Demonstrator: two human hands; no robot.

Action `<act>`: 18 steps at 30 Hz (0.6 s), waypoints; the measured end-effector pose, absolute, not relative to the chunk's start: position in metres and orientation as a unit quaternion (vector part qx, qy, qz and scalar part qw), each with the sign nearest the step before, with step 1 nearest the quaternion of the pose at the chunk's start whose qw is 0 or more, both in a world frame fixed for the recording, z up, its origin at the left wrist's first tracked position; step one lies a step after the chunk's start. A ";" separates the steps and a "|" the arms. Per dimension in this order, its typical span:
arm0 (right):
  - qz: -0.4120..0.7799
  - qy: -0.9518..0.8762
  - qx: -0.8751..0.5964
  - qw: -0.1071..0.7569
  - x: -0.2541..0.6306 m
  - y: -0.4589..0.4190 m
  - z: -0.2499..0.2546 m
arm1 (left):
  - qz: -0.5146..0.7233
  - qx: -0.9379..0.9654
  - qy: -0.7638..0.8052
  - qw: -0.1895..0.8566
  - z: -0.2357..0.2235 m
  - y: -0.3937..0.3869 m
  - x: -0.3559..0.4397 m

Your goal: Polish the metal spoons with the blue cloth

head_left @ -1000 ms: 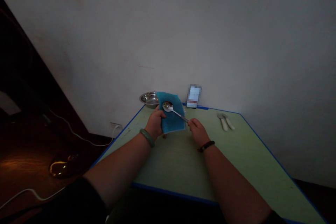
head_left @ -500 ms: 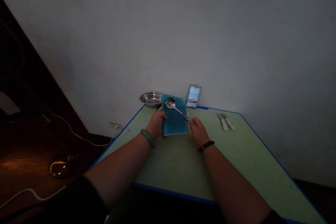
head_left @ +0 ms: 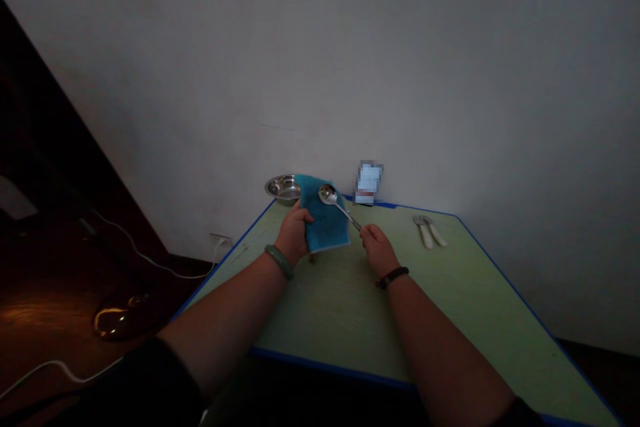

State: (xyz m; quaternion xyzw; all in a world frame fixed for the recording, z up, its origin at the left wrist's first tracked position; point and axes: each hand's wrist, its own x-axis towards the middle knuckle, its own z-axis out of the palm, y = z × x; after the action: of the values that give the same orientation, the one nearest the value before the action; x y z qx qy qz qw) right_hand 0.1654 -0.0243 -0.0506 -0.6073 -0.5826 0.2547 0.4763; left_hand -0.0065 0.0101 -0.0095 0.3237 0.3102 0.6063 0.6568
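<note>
My left hand (head_left: 295, 235) grips the left edge of a blue cloth (head_left: 324, 225), thumb in front and the other fingers hidden behind it. A shiny metal spoon (head_left: 329, 195) is in my right hand (head_left: 379, 250), pinched near the end of its handle. The spoon's bowl points up and left, in front of the cloth's upper right part; whether it touches the cloth I cannot tell. Both hands are above the green table (head_left: 340, 320). Behind the cloth, a round steel bowl (head_left: 281, 189) is partly covered from view.
A small fork (head_left: 425, 235) and another white-handled utensil (head_left: 437, 233) lie on the table's right side. A phone-like screen (head_left: 367, 183), blurred out, leans against the wall at the back. A white cable (head_left: 150, 265) runs along the left, beyond the table's blue edge.
The cloth in my left hand has shifted a little left and tilted. The spoon has moved slightly right across it, while my right hand stays nearly in place.
</note>
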 end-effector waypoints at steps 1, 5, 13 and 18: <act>0.255 -0.583 -0.609 0.474 0.166 -0.024 -0.051 | 0.610 0.320 0.310 0.655 -0.009 0.010 -0.007; 0.259 -0.588 -0.609 0.465 0.167 -0.023 -0.052 | 0.623 0.316 0.299 0.650 -0.007 0.010 -0.007; 0.274 -0.599 -0.589 0.468 0.166 -0.023 -0.053 | 0.635 0.312 0.285 0.647 -0.008 0.012 -0.008; 0.321 -0.589 -0.569 0.476 0.166 -0.021 -0.055 | 0.626 0.321 0.288 0.649 -0.007 0.010 -0.007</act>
State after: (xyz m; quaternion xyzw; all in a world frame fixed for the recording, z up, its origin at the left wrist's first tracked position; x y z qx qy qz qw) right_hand 0.1659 -0.0214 -0.0547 -0.5690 -0.5889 0.3208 0.4760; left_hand -0.0073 0.0098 -0.0067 0.3214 0.2875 0.6264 0.6493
